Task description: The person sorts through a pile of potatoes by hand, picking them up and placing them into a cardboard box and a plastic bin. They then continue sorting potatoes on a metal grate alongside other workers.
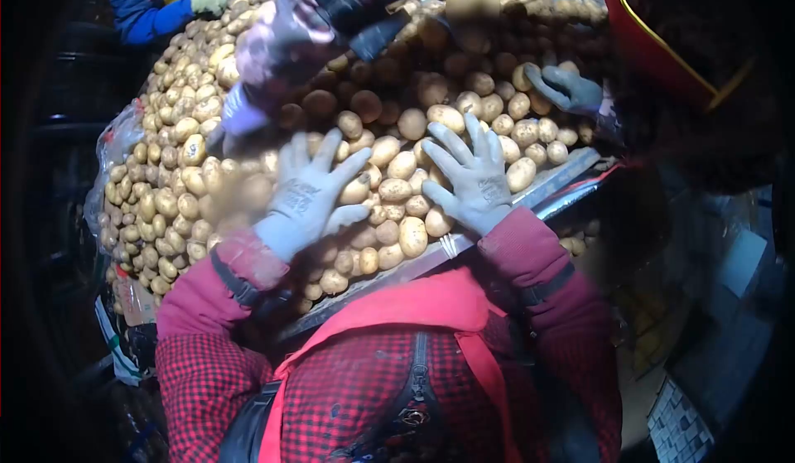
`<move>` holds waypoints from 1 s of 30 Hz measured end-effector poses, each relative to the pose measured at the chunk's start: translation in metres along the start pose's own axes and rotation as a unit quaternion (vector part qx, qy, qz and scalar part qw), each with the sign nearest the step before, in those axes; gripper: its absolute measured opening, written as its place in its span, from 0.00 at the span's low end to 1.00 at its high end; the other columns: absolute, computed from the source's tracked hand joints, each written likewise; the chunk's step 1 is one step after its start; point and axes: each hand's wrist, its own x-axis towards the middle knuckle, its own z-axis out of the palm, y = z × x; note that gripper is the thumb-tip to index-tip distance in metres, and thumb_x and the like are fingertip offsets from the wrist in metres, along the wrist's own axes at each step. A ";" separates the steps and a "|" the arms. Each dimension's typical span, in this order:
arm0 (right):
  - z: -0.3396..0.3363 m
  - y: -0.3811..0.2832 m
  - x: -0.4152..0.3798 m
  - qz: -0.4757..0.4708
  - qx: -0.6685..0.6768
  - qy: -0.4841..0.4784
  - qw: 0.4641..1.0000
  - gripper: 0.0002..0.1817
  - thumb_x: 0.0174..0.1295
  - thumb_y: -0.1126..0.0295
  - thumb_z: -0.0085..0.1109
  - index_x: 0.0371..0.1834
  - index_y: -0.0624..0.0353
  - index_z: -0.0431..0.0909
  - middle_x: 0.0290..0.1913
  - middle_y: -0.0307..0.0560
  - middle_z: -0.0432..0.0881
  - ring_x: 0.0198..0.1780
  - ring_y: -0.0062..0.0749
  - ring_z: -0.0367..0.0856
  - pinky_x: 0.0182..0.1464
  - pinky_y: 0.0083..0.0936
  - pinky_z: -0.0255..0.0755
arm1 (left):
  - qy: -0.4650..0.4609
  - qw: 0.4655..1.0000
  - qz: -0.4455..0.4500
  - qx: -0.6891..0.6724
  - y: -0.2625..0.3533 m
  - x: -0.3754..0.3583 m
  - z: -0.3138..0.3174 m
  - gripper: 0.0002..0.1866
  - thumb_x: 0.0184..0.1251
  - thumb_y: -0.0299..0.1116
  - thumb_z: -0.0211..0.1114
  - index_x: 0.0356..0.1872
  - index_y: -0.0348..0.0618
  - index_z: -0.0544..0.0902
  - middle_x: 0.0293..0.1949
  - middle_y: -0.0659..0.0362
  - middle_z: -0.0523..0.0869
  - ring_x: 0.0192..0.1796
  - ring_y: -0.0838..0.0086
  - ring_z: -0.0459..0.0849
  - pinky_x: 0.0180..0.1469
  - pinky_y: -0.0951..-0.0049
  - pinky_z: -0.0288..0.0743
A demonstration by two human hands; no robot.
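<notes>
Both my hands flat and spread on the potatoes (pixel 397 190), left hand (pixel 310 194) and right hand (pixel 472 177) gripping nothing. Pile fills the table up to its near edge (pixel 546 190). Looks like most sorting remains; other people's gloves (pixel 567 89) work farther along.

There is a single view, taken from a camera worn on the person's head, looking forward and steeply down over their own chest and red checked sleeves. It sits close: the left hand (pixel 308 191) and right hand (pixel 472 175) fill the middle of the frame, spread flat over the potatoes (pixel 178 185), which run up and away to the top edge. The dark, curved corners suggest a wide lens, though that is hard to confirm.
</notes>
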 end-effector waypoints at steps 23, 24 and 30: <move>0.004 0.054 0.014 0.120 0.003 0.006 0.993 0.38 0.62 0.54 0.69 0.78 0.45 0.73 0.82 0.50 0.66 0.80 0.55 0.63 0.80 0.50 0.56 | 0.125 0.977 0.107 -0.137 0.038 0.198 0.057 0.30 0.63 0.43 0.70 0.70 0.63 0.79 0.65 0.40 0.76 0.61 0.46 0.79 0.62 0.46 0.73; 0.003 0.061 0.014 0.128 -0.023 0.009 0.991 0.35 0.64 0.56 0.68 0.77 0.41 0.74 0.80 0.49 0.68 0.78 0.56 0.64 0.79 0.50 0.59 | 0.181 0.970 0.097 -0.130 0.041 0.188 0.060 0.33 0.63 0.45 0.71 0.71 0.61 0.78 0.69 0.37 0.74 0.64 0.42 0.78 0.65 0.45 0.71; -0.002 0.050 0.012 0.116 0.000 0.016 0.993 0.39 0.60 0.55 0.70 0.78 0.44 0.71 0.79 0.54 0.67 0.75 0.59 0.65 0.78 0.52 0.57 | 0.166 0.982 0.047 -0.073 0.003 0.044 -0.001 0.41 0.56 0.49 0.77 0.75 0.58 0.76 0.73 0.40 0.71 0.73 0.45 0.71 0.73 0.43 0.62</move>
